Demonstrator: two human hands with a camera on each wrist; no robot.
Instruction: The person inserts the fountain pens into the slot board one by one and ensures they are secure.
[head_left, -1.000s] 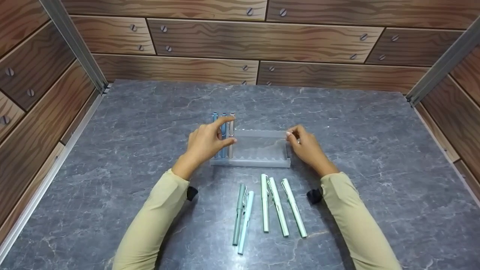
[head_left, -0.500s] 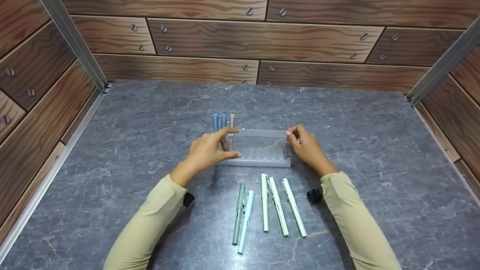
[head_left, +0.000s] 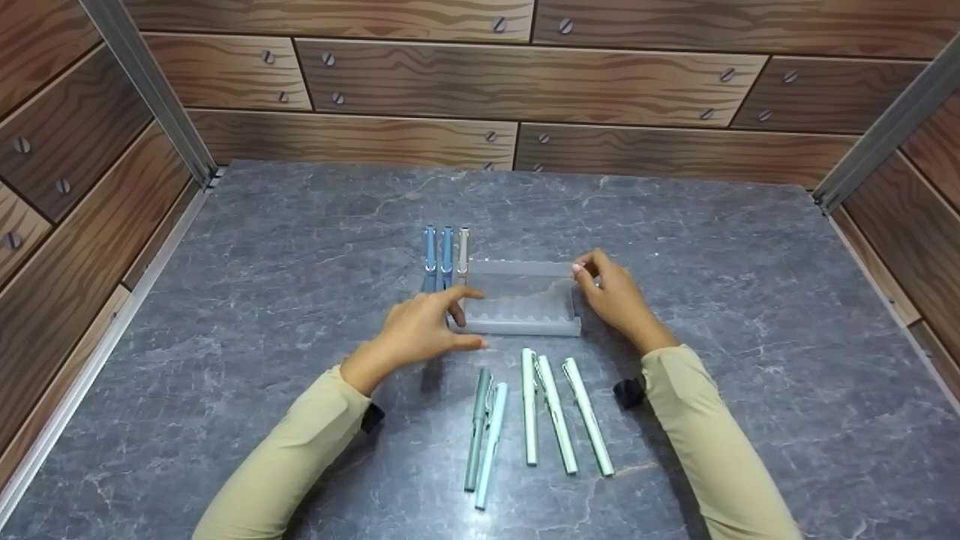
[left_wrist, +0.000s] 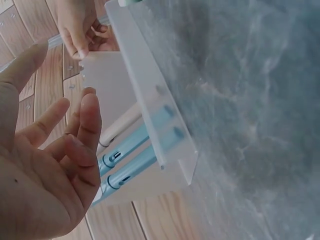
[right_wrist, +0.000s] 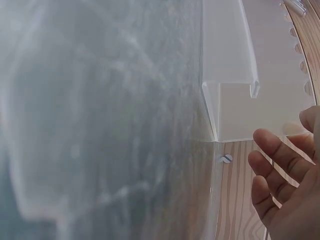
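Observation:
A clear plastic pen rack (head_left: 517, 300) with a notched edge stands on the table. Two blue pens (left_wrist: 135, 150) and one beige pen (head_left: 463, 247) lie side by side in its left end. My left hand (head_left: 424, 326) is at the rack's front left corner, thumb and fingers spread with nothing between them; it hides the pens' lower ends in the head view. At the back right corner, my right hand (head_left: 611, 296) pinches the rack between thumb and index finger. The other right fingers (right_wrist: 275, 150) are loosely bent beside the rack's end.
In front of the rack lie a dark green pen (head_left: 478, 431), a pale aqua pen (head_left: 492, 446) and three mint pens (head_left: 557, 416), roughly lengthwise. Wood-patterned walls (head_left: 480, 82) enclose the grey marbled table (head_left: 705, 240) at the back and sides.
My left hand has come down from the pens' upper part towards the rack's front edge, uncovering the pen caps. The right hand keeps its grip at the corner.

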